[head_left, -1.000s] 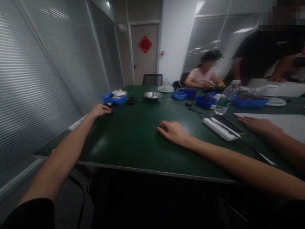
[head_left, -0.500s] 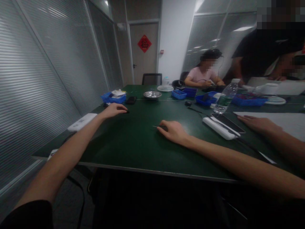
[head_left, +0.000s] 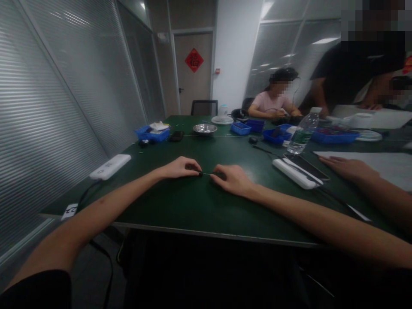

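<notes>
Slid the left hand (head_left: 178, 168) over from near the blue tray (head_left: 157, 137), where last seen a second ago, to just short of the right hand (head_left: 234, 178). Left the right one pretty much parked. Uncovered more of the white box (head_left: 110, 167) on the way, too. Had a tiny black bit (head_left: 201, 174) pinched in the left fingertips, right out at the ends, probably to keep its right side exposed. Gripped a thin rod (head_left: 207, 174) in the right fingers, tip poking toward the bit, likely so as not to block it. Couldn't tell touching from almost touching, way too small. Kept both pieces low over the green table (head_left: 167, 201), in between the hands, presumably for steadiness. Left the bowl (head_left: 201, 130) and tray farther back, maybe to save elbow room. Also spotted a neighbor's hand (head_left: 349, 171) resting by the white paper (head_left: 392, 161), over past the white bar (head_left: 298, 174), so well apart from the pinching.
</notes>
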Demonstrator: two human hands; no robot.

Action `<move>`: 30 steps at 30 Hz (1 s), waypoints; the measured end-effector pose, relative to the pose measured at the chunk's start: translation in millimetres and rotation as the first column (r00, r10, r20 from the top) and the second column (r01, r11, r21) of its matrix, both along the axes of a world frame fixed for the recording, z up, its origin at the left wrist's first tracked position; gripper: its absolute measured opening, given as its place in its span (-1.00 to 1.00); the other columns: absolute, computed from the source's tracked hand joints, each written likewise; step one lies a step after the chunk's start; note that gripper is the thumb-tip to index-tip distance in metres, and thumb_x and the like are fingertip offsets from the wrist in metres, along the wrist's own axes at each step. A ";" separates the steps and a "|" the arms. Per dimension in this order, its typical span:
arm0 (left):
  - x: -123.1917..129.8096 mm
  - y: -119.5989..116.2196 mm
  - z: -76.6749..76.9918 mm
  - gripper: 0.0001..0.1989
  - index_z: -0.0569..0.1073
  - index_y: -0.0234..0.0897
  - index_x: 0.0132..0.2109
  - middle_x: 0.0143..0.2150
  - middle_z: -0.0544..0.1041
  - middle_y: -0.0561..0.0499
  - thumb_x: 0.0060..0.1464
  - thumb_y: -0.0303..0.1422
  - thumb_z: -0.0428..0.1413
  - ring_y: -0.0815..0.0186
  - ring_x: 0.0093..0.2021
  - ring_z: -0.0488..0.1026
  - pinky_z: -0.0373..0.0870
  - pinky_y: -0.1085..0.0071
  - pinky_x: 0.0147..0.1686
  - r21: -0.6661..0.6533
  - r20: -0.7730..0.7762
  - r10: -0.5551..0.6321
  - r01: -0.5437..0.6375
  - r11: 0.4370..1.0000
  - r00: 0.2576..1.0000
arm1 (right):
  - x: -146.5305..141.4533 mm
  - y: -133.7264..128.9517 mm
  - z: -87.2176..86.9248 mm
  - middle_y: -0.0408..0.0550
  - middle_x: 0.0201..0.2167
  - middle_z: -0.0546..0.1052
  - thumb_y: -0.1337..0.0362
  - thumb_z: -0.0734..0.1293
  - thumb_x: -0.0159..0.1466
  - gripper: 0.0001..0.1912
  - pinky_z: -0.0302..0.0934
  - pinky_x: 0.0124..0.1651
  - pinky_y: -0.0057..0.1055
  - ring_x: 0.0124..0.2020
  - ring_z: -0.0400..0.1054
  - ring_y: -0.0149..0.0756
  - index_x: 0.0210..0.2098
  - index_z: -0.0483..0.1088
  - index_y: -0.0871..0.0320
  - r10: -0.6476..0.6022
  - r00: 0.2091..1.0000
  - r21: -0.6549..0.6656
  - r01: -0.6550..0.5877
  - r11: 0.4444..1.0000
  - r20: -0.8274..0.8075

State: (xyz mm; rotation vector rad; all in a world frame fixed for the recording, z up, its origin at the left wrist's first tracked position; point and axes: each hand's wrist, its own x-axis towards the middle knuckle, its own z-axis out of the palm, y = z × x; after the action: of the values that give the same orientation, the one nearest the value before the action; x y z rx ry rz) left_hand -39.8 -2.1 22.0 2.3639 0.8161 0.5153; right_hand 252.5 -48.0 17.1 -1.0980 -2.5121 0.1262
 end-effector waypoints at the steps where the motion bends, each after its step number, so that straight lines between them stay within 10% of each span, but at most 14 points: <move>1: -0.9 0.6 -0.5 -0.70 0.62 -0.14 0.07 0.02 0.61 -0.08 0.26 -0.16 0.24 0.19 -0.03 0.54 0.41 0.31 -0.14 -0.005 -0.004 0.001 -0.001 1.000 1.000 | 0.1 0.1 0.0 -0.04 -0.31 0.59 0.02 0.23 0.47 -0.65 0.10 -0.30 -0.42 -0.36 0.41 -0.31 -0.05 0.48 0.14 0.009 1.000 -0.003 -0.009 1.000 0.002; 30: 16.9 -14.5 -4.2 -0.70 0.61 -0.27 0.07 -0.04 0.61 -0.11 0.27 -0.25 0.25 0.22 -0.06 0.53 0.39 0.35 -0.08 0.032 0.063 -0.050 0.048 0.998 0.997 | 1.1 3.6 -5.3 0.00 -0.19 0.61 0.03 0.21 0.50 -0.65 0.14 -0.27 -0.42 -0.29 0.44 -0.30 -0.01 0.46 0.14 0.077 0.997 0.011 -0.077 0.997 0.006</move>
State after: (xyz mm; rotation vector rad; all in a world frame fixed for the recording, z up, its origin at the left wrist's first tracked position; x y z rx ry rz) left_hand -22.9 -16.7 17.8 2.3762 0.7241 0.5837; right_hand 253.6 -44.4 11.8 -0.9994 -2.5575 0.1305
